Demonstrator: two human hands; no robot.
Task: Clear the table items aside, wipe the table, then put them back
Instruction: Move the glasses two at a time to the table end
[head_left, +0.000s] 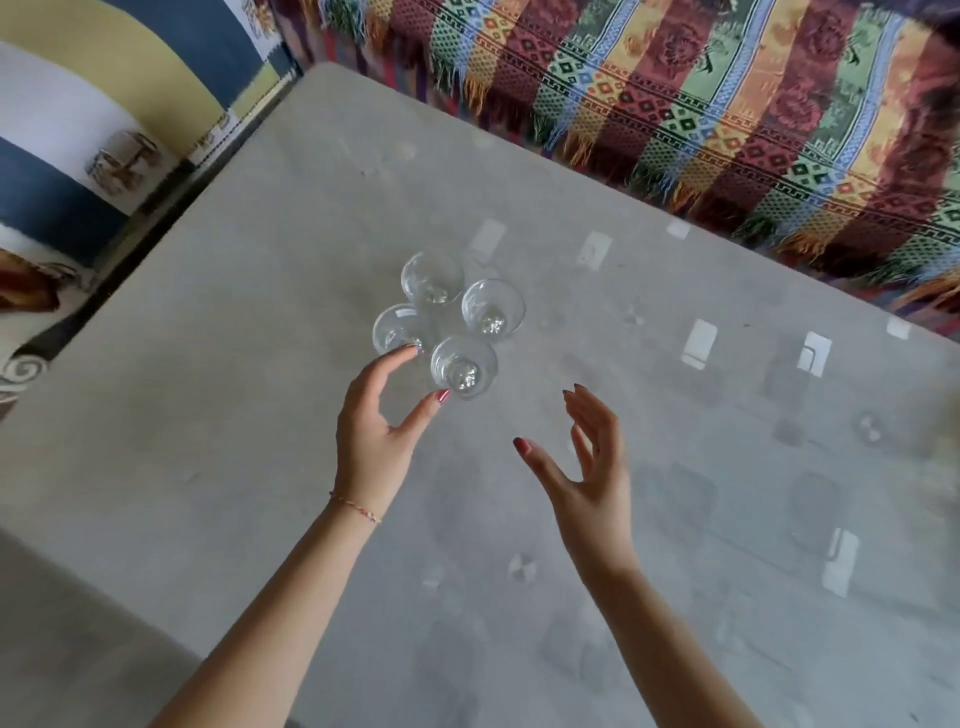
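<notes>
From the head camera, a grey glossy table (260, 415) fills most of the picture, its surface throwing back pale window-like reflections. The left hand (376, 431) reaches forward over it with the thumb and forefinger spread into a wide curve and nothing held inside that curve. Just past its fingertips (410, 352) stand four clear glasses in a tight cluster, all upright and seen from above. The near-left glass (401, 328) sits right at the tip of the forefinger, which appears to touch its rim; the near-right glass (464, 366) sits just beyond the thumb tip, close to it, though contact cannot be told. The far-left glass (432, 278) and the far-right glass (492, 309) stand behind those two, farther from the hand, and the four look to be touching or nearly touching each other. A thin beaded bracelet (356, 508) circles the left wrist. The right hand (584, 467) hovers to the right of the left hand and nearer the camera, palm turned toward the glasses, fingers loosely apart and slightly curled, empty and well clear of the cluster. Beyond the hands, along the far edge of the table, hangs a striped patterned blanket (701, 93) with a fringe. To the left of the left hand, past the table's edge, lies a patterned rug (78, 156).
</notes>
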